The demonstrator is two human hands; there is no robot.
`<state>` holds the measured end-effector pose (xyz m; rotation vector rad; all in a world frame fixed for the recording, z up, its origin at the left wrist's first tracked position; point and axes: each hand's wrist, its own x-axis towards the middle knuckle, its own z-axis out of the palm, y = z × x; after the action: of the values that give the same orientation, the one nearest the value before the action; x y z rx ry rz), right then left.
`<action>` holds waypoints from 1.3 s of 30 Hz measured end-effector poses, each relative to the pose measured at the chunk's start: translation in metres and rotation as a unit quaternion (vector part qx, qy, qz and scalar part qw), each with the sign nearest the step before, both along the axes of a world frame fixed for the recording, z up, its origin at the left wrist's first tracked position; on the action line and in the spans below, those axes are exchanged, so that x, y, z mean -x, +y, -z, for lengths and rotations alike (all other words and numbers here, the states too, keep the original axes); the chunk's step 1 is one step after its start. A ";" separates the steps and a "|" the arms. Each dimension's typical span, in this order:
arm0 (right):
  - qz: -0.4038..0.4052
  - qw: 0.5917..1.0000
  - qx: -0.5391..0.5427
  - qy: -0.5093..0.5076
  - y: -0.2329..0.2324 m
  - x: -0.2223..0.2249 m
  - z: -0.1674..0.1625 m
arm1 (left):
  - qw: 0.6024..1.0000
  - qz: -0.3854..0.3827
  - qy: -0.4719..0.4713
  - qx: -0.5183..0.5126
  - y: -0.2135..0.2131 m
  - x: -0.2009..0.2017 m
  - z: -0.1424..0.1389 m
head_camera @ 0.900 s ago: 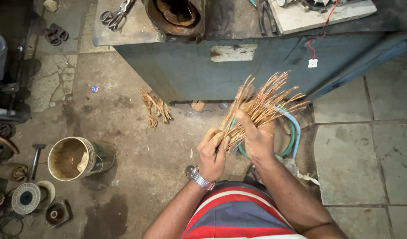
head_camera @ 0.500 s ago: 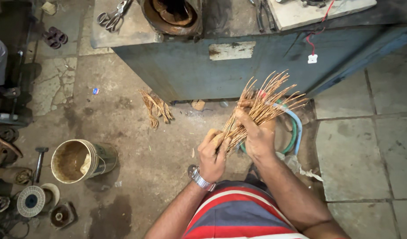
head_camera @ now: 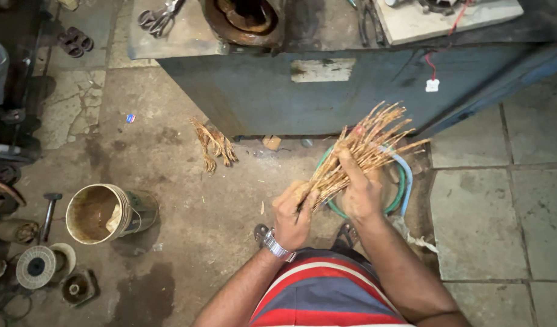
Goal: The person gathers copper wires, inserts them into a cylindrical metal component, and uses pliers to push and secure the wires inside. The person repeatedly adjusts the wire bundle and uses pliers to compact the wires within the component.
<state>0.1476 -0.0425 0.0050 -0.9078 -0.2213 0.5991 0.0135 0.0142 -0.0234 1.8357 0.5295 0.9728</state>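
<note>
**Bundle of copper-coloured wire strands, held in both hands above a workshop floor**

Item: one bundle of stiff copper-coloured wire strands [head_camera: 357, 154], gathered tight at the lower end and fanning out at the upper end toward the blue metal table [head_camera: 327, 91]. It is held in the air, tilted, above the floor [head_camera: 169, 157].

Hands: the left hand [head_camera: 292, 215], with a wristwatch [head_camera: 276, 246] on its wrist, is closed around the gathered lower end. The right hand [head_camera: 358, 191] is closed on the bundle further up, fingers wrapped over the strands.

Below the bundle: a coil of green and pale blue hose [head_camera: 401, 181] on the floor, partly hidden by the right hand.

Nearby on the floor: a smaller loose clump of the same strands [head_camera: 213, 142], close to the foot of the table; a round tin [head_camera: 100, 213] lying on its side to the left; a hammer [head_camera: 48, 212] beside it; a grinding disc [head_camera: 36, 266].

On the table: scissors [head_camera: 160, 15] and a round rusty motor housing [head_camera: 245, 18].
</note>
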 end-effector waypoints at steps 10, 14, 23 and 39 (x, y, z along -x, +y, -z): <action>-0.117 0.986 -0.111 -0.046 0.011 0.046 0.005 | 0.991 0.103 0.088 -0.010 0.034 0.068 0.001; -0.168 0.969 -0.182 -0.015 0.035 0.073 -0.011 | 0.979 0.118 0.164 0.024 0.060 0.108 0.000; -0.191 0.978 0.058 -0.055 0.117 0.142 0.038 | 0.985 -0.033 0.102 0.132 0.154 0.205 0.008; -0.358 0.905 0.051 0.224 0.322 0.303 0.192 | 0.918 -0.047 -0.087 0.385 0.329 0.367 0.066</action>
<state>-0.1554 0.2793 -0.1867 -0.7482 -0.1000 1.4953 -0.3530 0.3433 -0.0894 1.0150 0.7621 0.8157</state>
